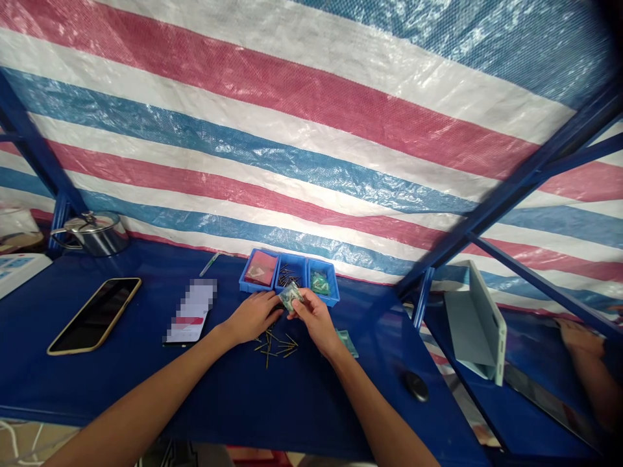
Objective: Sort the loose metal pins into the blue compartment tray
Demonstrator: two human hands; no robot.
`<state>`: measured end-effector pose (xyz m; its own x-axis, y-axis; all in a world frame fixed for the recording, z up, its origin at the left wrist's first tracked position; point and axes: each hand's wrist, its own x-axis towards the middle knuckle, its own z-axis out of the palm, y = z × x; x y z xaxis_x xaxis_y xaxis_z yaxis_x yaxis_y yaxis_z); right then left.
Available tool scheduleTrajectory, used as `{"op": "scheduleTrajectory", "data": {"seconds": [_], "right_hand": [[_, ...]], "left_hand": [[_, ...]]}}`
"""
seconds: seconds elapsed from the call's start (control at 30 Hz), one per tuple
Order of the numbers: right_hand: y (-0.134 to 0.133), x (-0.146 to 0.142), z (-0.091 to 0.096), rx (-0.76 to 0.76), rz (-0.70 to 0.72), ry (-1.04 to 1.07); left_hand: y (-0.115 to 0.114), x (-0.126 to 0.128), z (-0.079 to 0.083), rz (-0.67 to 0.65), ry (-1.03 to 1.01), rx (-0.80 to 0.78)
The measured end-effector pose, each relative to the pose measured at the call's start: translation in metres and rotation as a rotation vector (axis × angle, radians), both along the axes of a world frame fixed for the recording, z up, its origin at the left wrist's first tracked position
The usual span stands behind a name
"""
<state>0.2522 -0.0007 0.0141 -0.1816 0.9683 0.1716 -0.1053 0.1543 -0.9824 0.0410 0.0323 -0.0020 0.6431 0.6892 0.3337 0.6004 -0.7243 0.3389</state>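
Bare forearms [377, 412] cross the worktop [228, 402]; just before the blue bins [306, 272], the right hand [314, 318] pinches a small clear packet [290, 295]; the left hand [253, 316] curls loosely beside it, its hold impossible to tell; thin metal pieces [268, 350] lie nearer than the bins.

Tarpaulin of woven plastic [272, 139], striped red, white and blue, hung along the back; lidded pot of shiny steel [108, 237], looped handle to the left; large black-screened phone in gold-edged case [95, 316], lying face up; second phone [191, 318], pale screen obscured by pixels, to its right; slim green-and-white stick [209, 264], just beyond; small rounded black disc [416, 386]; pale blue-grey folding tablet case [470, 324], standing, at right
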Motion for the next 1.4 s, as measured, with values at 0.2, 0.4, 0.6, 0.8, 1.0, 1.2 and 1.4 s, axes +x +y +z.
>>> {"op": "scheduleTrajectory", "data": {"seconds": [0.2, 0.4, 0.6, 0.8, 1.0, 1.2, 1.4], "right_hand": [[0.002, 0.002, -0.001, 0.028, -0.004, -0.018], [-0.002, -0.001, 0.000, -0.062, 0.029, 0.041], [0.000, 0.000, 0.002, -0.001, -0.007, 0.006], [0.002, 0.002, 0.000, 0.065, -0.085, -0.070], [0.004, 0.005, -0.001, 0.060, -0.154, -0.075], [0.002, 0.003, 0.003, 0.053, -0.168, -0.002], [0.002, 0.005, 0.002, 0.045, -0.183, -0.036]], "left_hand": [[0.000, 0.001, 0.002, 0.011, 0.018, 0.009], [-0.001, 0.001, 0.004, 0.011, 0.012, 0.001], [0.000, 0.000, 0.002, -0.020, -0.058, -0.026], [-0.001, 0.001, 0.005, 0.015, 0.027, -0.027], [-0.002, 0.002, 0.006, 0.016, 0.034, -0.010], [-0.003, 0.001, 0.009, 0.008, 0.017, -0.012], [-0.004, 0.002, 0.012, -0.003, -0.004, -0.027]]}}
